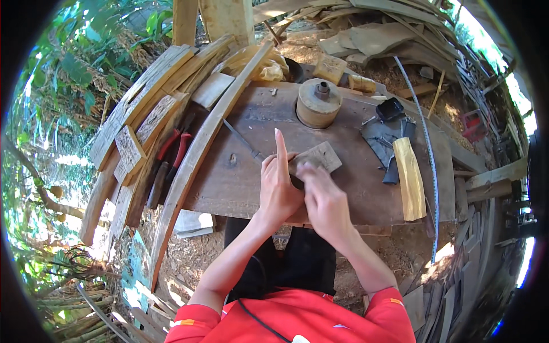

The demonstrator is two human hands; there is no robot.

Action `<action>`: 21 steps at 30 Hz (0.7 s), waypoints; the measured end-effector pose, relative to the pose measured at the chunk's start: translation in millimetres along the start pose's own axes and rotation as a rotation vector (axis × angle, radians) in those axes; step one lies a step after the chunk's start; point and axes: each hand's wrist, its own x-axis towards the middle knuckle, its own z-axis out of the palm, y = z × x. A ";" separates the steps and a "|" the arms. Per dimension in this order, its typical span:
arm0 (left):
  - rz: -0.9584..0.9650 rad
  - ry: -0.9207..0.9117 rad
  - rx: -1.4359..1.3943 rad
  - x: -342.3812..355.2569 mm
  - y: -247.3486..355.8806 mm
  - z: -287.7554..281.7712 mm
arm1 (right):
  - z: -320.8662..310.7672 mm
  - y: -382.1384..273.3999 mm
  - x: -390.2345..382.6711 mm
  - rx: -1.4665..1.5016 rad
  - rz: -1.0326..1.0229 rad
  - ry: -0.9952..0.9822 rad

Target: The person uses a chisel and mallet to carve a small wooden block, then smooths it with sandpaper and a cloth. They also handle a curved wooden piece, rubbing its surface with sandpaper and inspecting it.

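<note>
Wooden block (326, 154): likely light, stiff; grip right edge. Left hand (278, 187), right hand (323, 195): finger closure we cannot tell.

Bare right hand (325, 201): fingers blurred, partly covering the flat grey rectangular block (323, 153). Can't tell its grip. Red short-sleeved shirt (303, 314) cut off by lower edge.

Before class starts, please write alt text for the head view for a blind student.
A person's left hand and right hand are close together by a flat block over a brown table, left index finger extended. Beyond stands a round container; a red-handled tool lies left among planks, a yellow wood piece right.
</note>
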 end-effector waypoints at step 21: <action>-0.050 -0.019 -0.024 6.7 10.4 -3.4 | 9.3 1.8 -4.3 -0.018 -0.084 0.025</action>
